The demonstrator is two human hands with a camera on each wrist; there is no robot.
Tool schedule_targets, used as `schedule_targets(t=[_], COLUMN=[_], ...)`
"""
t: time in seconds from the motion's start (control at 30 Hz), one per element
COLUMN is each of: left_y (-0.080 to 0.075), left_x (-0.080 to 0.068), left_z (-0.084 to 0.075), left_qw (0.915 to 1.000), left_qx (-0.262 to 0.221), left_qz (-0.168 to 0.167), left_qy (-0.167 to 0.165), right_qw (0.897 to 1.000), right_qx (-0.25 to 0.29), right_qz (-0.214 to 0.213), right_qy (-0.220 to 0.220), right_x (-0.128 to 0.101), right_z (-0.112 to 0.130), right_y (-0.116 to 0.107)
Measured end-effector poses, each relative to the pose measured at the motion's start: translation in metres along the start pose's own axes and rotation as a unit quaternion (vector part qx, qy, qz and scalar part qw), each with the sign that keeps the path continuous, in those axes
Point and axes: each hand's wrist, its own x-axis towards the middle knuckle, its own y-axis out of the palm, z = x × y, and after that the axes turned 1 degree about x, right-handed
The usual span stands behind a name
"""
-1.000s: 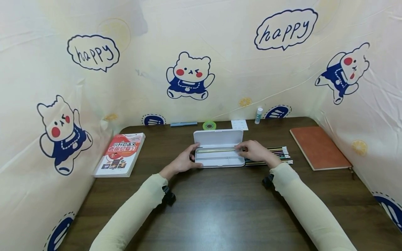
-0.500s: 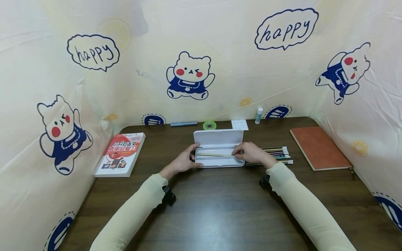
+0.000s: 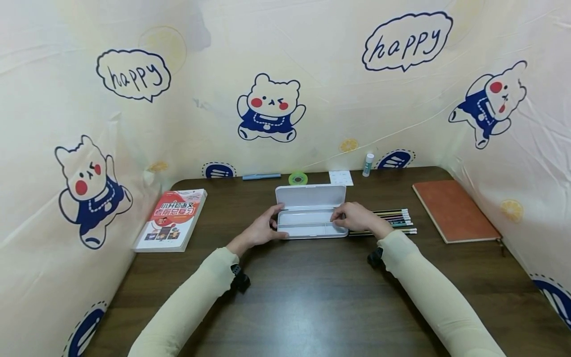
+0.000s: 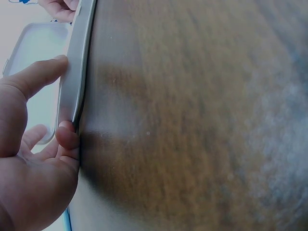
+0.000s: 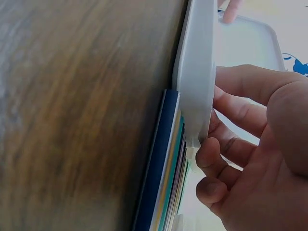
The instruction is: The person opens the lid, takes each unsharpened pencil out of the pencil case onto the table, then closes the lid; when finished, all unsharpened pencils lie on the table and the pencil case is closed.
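A white pencil case (image 3: pixel 311 230) lies open at the middle of the dark wooden table, its lid (image 3: pixel 311 196) folded back. My left hand (image 3: pixel 263 229) grips the case's left end, thumb on the front wall (image 4: pixel 72 86) and fingers round the corner. My right hand (image 3: pixel 352 217) is at the right end, its fingers curled over the rim (image 5: pixel 197 72) and reaching inside. Whether they pinch anything is hidden. A row of several pencils (image 3: pixel 394 220) lies just right of the case, their ends under my right hand (image 5: pixel 168 183).
A red-and-white book (image 3: pixel 171 219) lies at the left and a brown notebook (image 3: pixel 452 210) at the right. Along the back edge are a grey pen (image 3: pixel 261 176), a green tape roll (image 3: pixel 297 178), a white card (image 3: pixel 340 177) and a glue stick (image 3: pixel 367 164). Printed cloth walls three sides.
My right hand brought a yellow pencil from the right into the case and lowered it flat inside. The left hand has stayed on the case's left end.
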Motion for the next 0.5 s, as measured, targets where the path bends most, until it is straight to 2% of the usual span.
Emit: schedule_targets(t=[0.3,0.5], left_y=[0.0003,0.0005], left_x=[-0.0019,-0.0001], left_z=[-0.0023,-0.0017], left_qw=[1.0000,1.0000], left_qx=[0.002,-0.002], left_qz=[0.000,0.001], left_qy=[-0.004,-0.005], right_qw=[1.000,0.999], right_qx=[0.021,0.032], right_qz=[0.004,-0.008], right_qy=[0.015,0.016], right_x=[0.0008,0.0009], right_z=[-0.0001,0.0003], right_y=[-0.0003,-0.0005])
